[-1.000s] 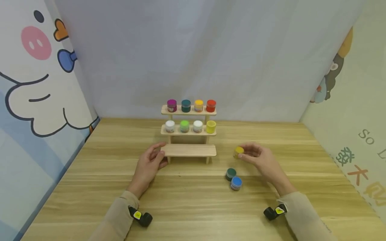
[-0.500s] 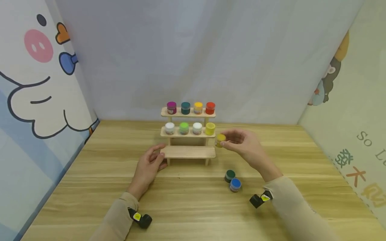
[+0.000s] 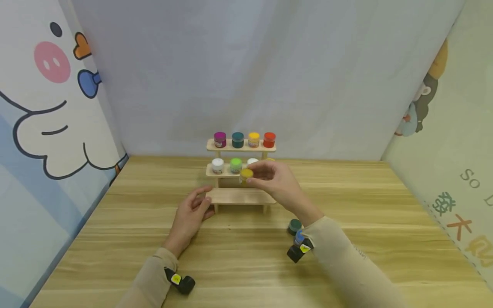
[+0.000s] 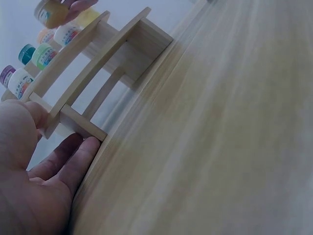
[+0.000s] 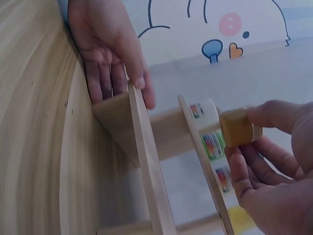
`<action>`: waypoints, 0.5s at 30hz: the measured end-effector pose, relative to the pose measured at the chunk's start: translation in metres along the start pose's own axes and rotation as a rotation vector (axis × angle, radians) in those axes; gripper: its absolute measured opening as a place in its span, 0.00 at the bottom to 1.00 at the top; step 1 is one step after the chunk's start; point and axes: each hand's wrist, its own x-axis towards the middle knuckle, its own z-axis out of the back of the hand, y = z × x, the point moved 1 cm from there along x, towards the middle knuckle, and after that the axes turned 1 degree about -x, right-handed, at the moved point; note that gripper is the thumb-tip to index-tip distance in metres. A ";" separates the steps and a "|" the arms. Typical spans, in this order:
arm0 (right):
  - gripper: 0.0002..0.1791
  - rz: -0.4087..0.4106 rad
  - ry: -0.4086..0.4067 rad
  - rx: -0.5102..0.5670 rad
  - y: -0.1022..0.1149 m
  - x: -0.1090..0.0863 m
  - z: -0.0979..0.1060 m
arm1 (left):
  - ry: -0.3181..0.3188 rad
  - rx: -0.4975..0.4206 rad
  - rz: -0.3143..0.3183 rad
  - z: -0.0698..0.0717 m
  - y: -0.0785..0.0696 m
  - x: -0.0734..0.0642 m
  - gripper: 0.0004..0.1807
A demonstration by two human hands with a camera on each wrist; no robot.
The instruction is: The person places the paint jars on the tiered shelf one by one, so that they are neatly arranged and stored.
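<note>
My right hand point(image 3: 280, 182) pinches a small paint jar point(image 3: 246, 174) with a dark yellow lid between thumb and fingers. It holds the jar above the lowest step of a three-step wooden rack point(image 3: 239, 196), in front of the middle step. In the right wrist view the jar point(image 5: 237, 128) is tilted and apart from the wood. My left hand point(image 3: 188, 218) grips the left end of the lowest step; the right wrist view puts its thumb on the board's edge and other fingers by the side support. Lidded jars line the upper two steps, including a green jar point(image 3: 236, 165).
On the table right of the rack stand a dark green jar point(image 3: 295, 226) and a blue jar point(image 3: 299, 238), the latter partly hidden by the right wrist camera point(image 3: 298, 251). A pale curtain point(image 3: 246, 77) hangs behind the table point(image 3: 154, 175).
My right hand has carried the dark yellow jar leftward and up from the table's right side to the front of the rack. The left hand has stayed at the rack's left end.
</note>
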 end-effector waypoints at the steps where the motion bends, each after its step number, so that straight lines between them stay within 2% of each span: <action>1: 0.20 -0.004 -0.001 -0.001 0.001 0.002 -0.004 | -0.002 -0.003 0.001 0.000 0.000 0.000 0.23; 7: 0.19 -0.010 0.010 0.024 0.002 0.010 -0.026 | -0.004 -0.008 0.004 0.000 0.003 0.002 0.22; 15: 0.17 0.010 0.019 -0.001 -0.002 0.015 -0.043 | -0.002 -0.018 0.006 0.000 0.002 0.002 0.22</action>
